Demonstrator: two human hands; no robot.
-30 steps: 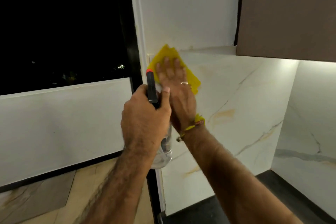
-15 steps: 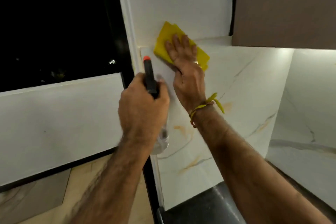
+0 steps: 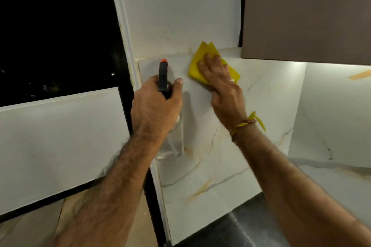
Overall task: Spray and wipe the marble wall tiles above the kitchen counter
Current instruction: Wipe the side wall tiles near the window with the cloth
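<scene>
My right hand (image 3: 220,82) pressed flat-fingered on the folded yellow cloth (image 3: 198,62) at the marble tiles' (image 3: 210,166) top edge, centre frame, under the brown cabinet (image 3: 305,12). My left hand (image 3: 154,108) gripped the clear spray bottle (image 3: 170,142), black head up. Dark worktop (image 3: 241,226) lay lower right.

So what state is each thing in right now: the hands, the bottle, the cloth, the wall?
Left hand: grips the spray bottle.
Spray bottle: upright, clear, nozzle toward the wall.
Right hand: fingers flat, pressing the cloth.
Yellow cloth: crumpled, against the tile's top edge.
Marble tile: veined.
</scene>
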